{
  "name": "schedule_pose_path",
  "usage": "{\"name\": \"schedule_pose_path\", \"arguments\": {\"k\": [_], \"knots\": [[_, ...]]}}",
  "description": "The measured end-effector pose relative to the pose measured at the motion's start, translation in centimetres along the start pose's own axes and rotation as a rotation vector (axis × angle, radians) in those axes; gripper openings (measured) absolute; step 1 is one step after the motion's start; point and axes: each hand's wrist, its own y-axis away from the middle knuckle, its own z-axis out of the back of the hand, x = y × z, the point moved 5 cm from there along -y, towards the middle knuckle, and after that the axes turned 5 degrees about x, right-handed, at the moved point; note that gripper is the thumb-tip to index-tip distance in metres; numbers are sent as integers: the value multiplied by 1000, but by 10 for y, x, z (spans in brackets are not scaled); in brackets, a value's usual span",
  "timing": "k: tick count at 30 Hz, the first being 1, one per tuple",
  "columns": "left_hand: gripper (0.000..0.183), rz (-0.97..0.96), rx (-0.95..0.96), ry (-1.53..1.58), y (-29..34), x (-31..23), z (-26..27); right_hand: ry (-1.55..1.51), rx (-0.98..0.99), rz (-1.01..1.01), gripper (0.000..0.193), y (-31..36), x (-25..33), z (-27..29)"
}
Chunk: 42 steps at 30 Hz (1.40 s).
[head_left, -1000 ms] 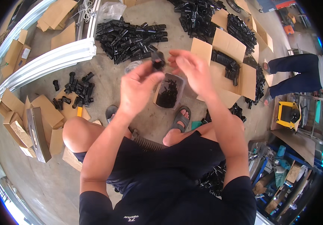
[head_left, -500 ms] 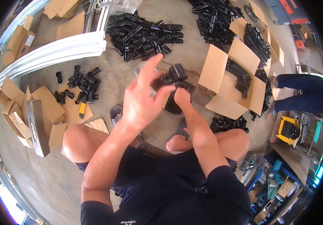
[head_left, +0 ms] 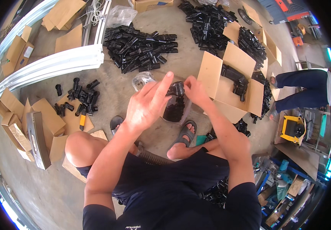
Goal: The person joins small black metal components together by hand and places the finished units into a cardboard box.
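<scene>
My left hand [head_left: 148, 103] grips a black plastic fitting [head_left: 177, 89] with a short tube-like body, its index finger stretched forward. At the fitting's right end, the fingers of my right hand [head_left: 197, 92] are pinched together; whatever lies between them is too small to make out. Just below both hands, a clear plastic container [head_left: 173, 122] stands on the floor between my feet, with small black pieces [head_left: 175, 109] inside. A crumpled clear plastic bag [head_left: 142, 79] lies beyond my left hand.
Piles of black fittings [head_left: 140, 46] lie ahead, with more at far right [head_left: 209, 27]. An open cardboard box [head_left: 230, 109] holding black parts stands right. Left are loose fittings [head_left: 83, 94], a yellow-handled tool [head_left: 82, 120], cardboard boxes [head_left: 48, 115] and white metal profiles [head_left: 54, 61]. Another person's legs [head_left: 303, 90] show right.
My right hand has come up out of the container to the fitting's right end. My left hand has lowered slightly with the fitting. The view has shifted a little.
</scene>
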Motion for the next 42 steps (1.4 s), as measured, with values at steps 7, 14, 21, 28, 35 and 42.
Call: {"name": "schedule_pose_path", "arguments": {"k": [7,14,21,28,35,42], "knots": [[89,-44,33,-77,2,-10,2,-539,-65,74,11,65,109,95],[88,-9,79,-139,11,-15,-3,-517,-103,475,21,83,132,60],[89,-13,94,-187,8,-17,-9,-390,-159,488,15,77,136,52],[92,9,122,-171,9,-12,-18,-99,-249,639,15,76,144,45],[90,69,136,-118,10,-4,-21,-111,-260,502,14,64,141,39],[46,270,47,-1,17,10,3,-349,-337,432,11,63,144,47]]}}
